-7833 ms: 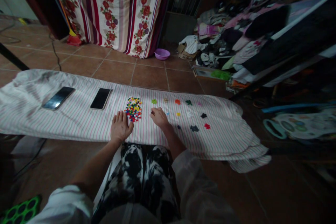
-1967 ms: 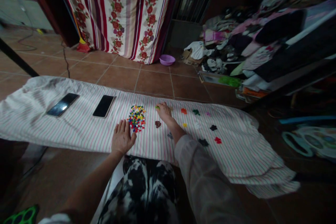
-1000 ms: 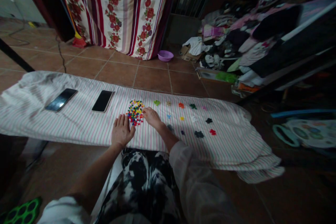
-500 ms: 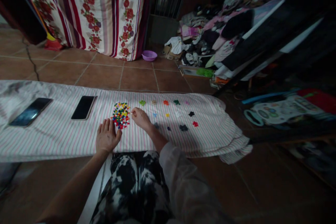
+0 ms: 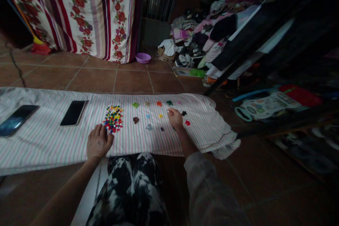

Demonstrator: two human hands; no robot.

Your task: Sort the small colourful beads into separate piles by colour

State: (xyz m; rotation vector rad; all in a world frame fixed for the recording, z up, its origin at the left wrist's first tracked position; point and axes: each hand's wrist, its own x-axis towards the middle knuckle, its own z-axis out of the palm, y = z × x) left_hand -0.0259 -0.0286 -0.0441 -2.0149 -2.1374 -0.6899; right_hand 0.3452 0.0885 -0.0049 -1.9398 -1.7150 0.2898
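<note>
A heap of small mixed-colour pieces (image 5: 113,117) lies on the striped cloth (image 5: 127,144). My left hand (image 5: 98,143) rests flat just left of its near edge, fingers stretched, thumb by the lowest pieces. Farther right, my right hand (image 5: 176,118) is pinched, with a whitish bit at its fingertips, among small single-colour clusters. Around it lie a dark green cluster (image 5: 169,102), a yellow cluster (image 5: 160,116), a black cluster (image 5: 184,113) and a red cluster (image 5: 188,123). Brown pieces (image 5: 136,120) and grey pieces (image 5: 149,127) sit nearer the heap. My right hand partly hides a dark cluster.
Two phones, a black-screened phone (image 5: 74,113) and another phone (image 5: 18,120), lie on the cloth's left part. Beyond it, a purple basin (image 5: 143,58) stands on the tiled floor near a flowered curtain (image 5: 92,14). Clothes (image 5: 201,39) are piled at the back right.
My right hand has moved right, from the mixed heap to the single-colour clusters, uncovering the brown pieces. My left hand stays beside the heap. The view has swung slightly right.
</note>
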